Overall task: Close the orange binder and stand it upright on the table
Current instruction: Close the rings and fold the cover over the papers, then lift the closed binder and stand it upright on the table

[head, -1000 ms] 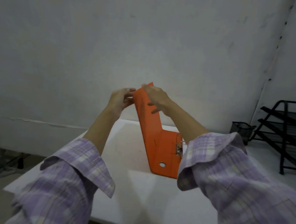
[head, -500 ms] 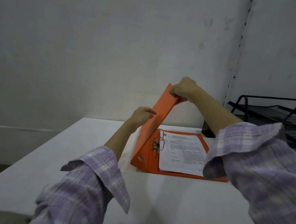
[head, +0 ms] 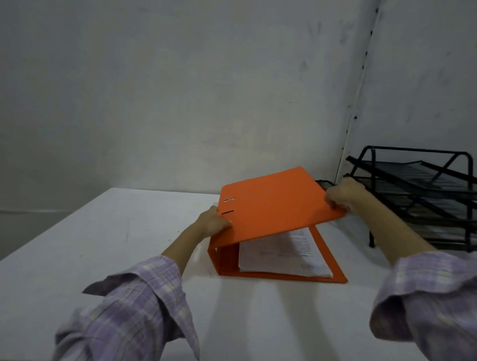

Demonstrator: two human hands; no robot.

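The orange binder point(head: 274, 207) lies on the white table point(head: 115, 256) just right of centre frame, its cover propped half shut over the papers point(head: 283, 255). The right hand point(head: 342, 193) pinches the cover's far edge to guide it, and the left hand point(head: 214, 220) grips the spine corner, probably so the binder won't slide.

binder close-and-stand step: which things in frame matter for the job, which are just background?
In the job:
- orange binder, cover part lowered over the papers
- left hand at the spine edge of the cover
- right hand gripping the cover's far edge
- white table

Just lying about:
- black stacked mesh trays on the right
- small black mesh container, mostly hidden behind the cover
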